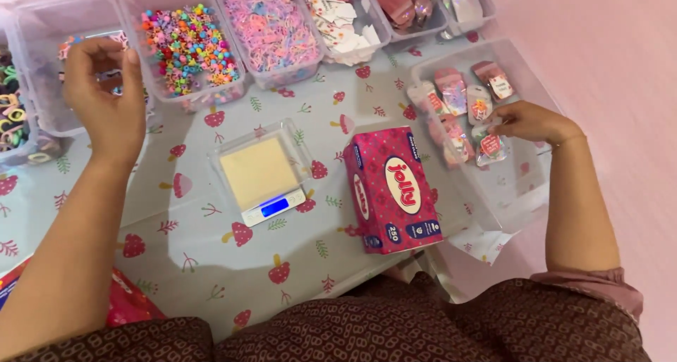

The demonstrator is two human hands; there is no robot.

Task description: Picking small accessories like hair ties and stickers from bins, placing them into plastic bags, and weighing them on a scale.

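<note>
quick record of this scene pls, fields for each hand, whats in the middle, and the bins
left hand: left hand raised over a clear bin at the back left, fingers pinched; what it holds is too small to tell
right hand: right hand inside a clear tray, touching small packets
centre: small scale with a yellow pad and lit blue display; pink box beside it
back row: bead bin, pink bits bin, card bin
surface: mushroom-print cloth
</note>
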